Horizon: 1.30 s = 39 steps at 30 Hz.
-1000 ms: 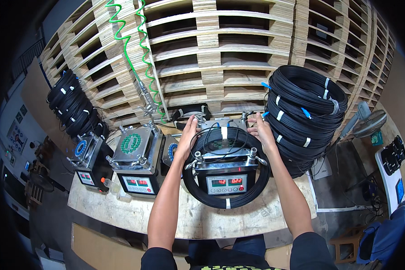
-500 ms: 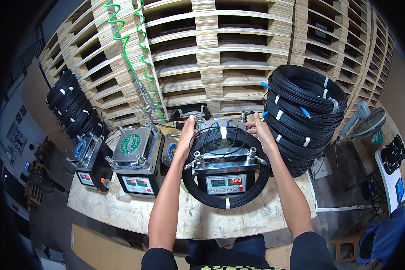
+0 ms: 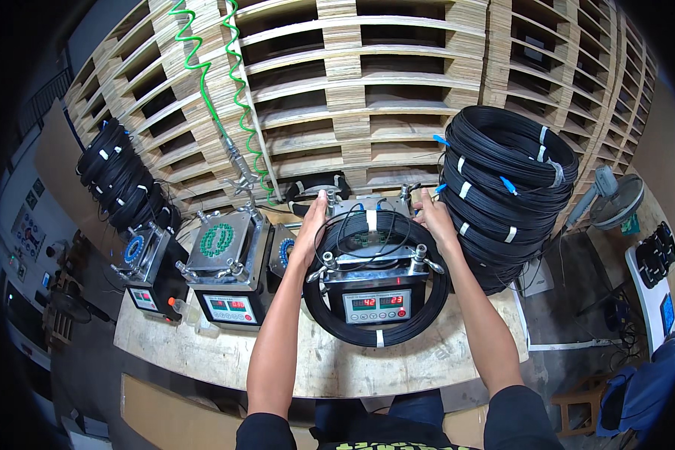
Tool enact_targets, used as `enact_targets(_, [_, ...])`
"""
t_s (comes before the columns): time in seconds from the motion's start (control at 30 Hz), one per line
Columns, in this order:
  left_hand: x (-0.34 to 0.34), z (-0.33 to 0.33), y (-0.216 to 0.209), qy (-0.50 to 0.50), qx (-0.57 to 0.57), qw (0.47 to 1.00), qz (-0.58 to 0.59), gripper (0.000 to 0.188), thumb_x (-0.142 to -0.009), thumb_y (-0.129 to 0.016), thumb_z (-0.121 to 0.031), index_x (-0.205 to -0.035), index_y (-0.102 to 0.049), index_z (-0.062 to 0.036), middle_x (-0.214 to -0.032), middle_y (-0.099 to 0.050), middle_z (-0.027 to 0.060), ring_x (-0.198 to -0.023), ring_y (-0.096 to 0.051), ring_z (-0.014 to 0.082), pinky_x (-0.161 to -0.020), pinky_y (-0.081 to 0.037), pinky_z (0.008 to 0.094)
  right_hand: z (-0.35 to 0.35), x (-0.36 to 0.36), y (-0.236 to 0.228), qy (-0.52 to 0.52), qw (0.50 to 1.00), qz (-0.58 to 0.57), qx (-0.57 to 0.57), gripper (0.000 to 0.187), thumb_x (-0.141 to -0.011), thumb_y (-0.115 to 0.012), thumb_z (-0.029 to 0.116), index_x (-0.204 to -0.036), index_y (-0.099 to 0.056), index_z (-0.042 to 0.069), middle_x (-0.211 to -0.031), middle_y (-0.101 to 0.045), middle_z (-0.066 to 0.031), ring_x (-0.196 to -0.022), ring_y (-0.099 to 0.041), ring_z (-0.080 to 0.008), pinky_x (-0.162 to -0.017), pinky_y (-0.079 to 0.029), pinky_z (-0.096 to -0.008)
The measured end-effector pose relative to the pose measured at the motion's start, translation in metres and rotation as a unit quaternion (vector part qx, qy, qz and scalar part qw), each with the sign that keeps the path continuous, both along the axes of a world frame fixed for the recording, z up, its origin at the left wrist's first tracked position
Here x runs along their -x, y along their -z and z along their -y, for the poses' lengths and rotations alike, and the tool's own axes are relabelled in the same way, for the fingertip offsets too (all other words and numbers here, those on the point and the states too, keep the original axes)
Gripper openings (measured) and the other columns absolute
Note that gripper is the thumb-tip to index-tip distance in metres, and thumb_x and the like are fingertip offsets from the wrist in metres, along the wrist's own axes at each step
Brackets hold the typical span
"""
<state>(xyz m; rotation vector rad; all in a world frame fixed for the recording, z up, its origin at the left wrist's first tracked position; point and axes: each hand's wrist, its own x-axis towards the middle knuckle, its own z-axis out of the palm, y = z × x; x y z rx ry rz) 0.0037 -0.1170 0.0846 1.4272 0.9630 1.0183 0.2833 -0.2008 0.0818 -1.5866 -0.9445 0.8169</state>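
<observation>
My left hand (image 3: 310,232) rests along the far left side of the middle polishing machine (image 3: 376,281), thumb straight up beside the rear corner post. Opposite it, my right hand (image 3: 436,219) is at the rear right corner post (image 3: 406,196), with fingers bent loosely toward it and the thumb raised. Both hands look open, though the left fingers are mostly hidden. A coil of black cable (image 3: 380,337) with white ties hangs around the machine's front and lies over its top plate. Blue-ended cable leads arch over the plate. Red digits glow on the front panel (image 3: 377,306).
Two similar machines (image 3: 229,262) with green and blue rings stand at left. Tall stacks of black cable coils rise at right (image 3: 495,202) and far left (image 3: 120,176). Wooden pallets (image 3: 292,105) back the table. A green coiled air hose (image 3: 206,75) hangs with an air gun.
My right hand's fingers have drawn in slightly, toward the rear right post. The digits on the middle machine's and the neighbouring machine's panels have changed. The cable coil stays where it was.
</observation>
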Motion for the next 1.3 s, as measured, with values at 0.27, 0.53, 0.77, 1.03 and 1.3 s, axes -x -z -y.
enact_targets(0.27, [0.001, 0.004, -0.002, -0.034, 0.040, 0.998, 0.021, 0.086, -0.099, -0.042, -0.069, -0.146, -0.044, 0.0025, -0.131, -0.056, 0.0108, -0.110, -0.052, 0.0191, -0.101, -0.040, 0.0328, 0.005, 0.008, -0.005, -0.013, 0.998, -0.012, -0.062, 0.066, -0.104, -0.039, 0.058, -0.130, -0.061, 0.001, -0.091, -0.068, -0.0183, -0.080, -0.066, -0.0190, -0.075, -0.052, -0.0301])
enact_targets(0.53, [-0.001, 0.002, -0.002, -0.020, 0.019, 1.000, -0.003, 0.083, -0.100, -0.043, -0.067, -0.142, -0.048, 0.0048, -0.125, -0.058, 0.0114, -0.102, -0.051, 0.0174, -0.096, -0.041, 0.0301, 0.000, 0.008, -0.001, 0.006, 0.996, 0.015, -0.087, 0.067, -0.106, -0.038, 0.056, -0.129, -0.061, -0.003, -0.099, -0.070, -0.0139, -0.069, -0.062, -0.0157, -0.068, -0.050, -0.0290])
enact_targets(0.77, [0.000, -0.002, 0.003, -0.015, -0.013, 1.000, 0.012, 0.075, -0.102, -0.044, -0.063, -0.135, -0.055, 0.0042, -0.114, -0.061, 0.0071, -0.096, -0.049, 0.0144, -0.090, -0.040, 0.0271, -0.003, 0.008, 0.000, -0.016, 0.986, 0.121, -0.111, 0.064, -0.106, -0.037, 0.053, -0.102, -0.061, -0.006, -0.072, -0.058, -0.0114, -0.064, -0.063, -0.0221, -0.065, -0.050, -0.0375])
enact_targets(1.03, [0.000, 0.001, 0.004, -0.060, -0.008, 0.998, 0.028, 0.077, -0.100, -0.050, -0.063, -0.137, -0.053, 0.0043, -0.111, -0.061, 0.0073, -0.086, -0.052, 0.0143, -0.081, -0.045, 0.0284, 0.005, 0.016, -0.010, -0.017, 0.993, -0.025, -0.118, 0.060, -0.106, -0.041, 0.050, -0.119, -0.059, -0.005, -0.095, -0.064, -0.0112, -0.071, -0.066, -0.0190, -0.065, -0.052, -0.0315])
enact_targets(1.3, [-0.002, -0.001, 0.005, -0.011, -0.007, 1.000, 0.027, 0.079, -0.100, -0.050, -0.062, -0.140, -0.048, 0.0067, -0.123, -0.059, 0.0108, -0.103, -0.053, 0.0154, -0.095, -0.042, 0.0285, 0.003, 0.010, -0.006, -0.006, 0.994, 0.045, -0.096, 0.063, -0.106, -0.040, 0.053, -0.126, -0.058, -0.005, -0.097, -0.064, -0.0119, -0.070, -0.061, -0.0170, -0.067, -0.050, -0.0309])
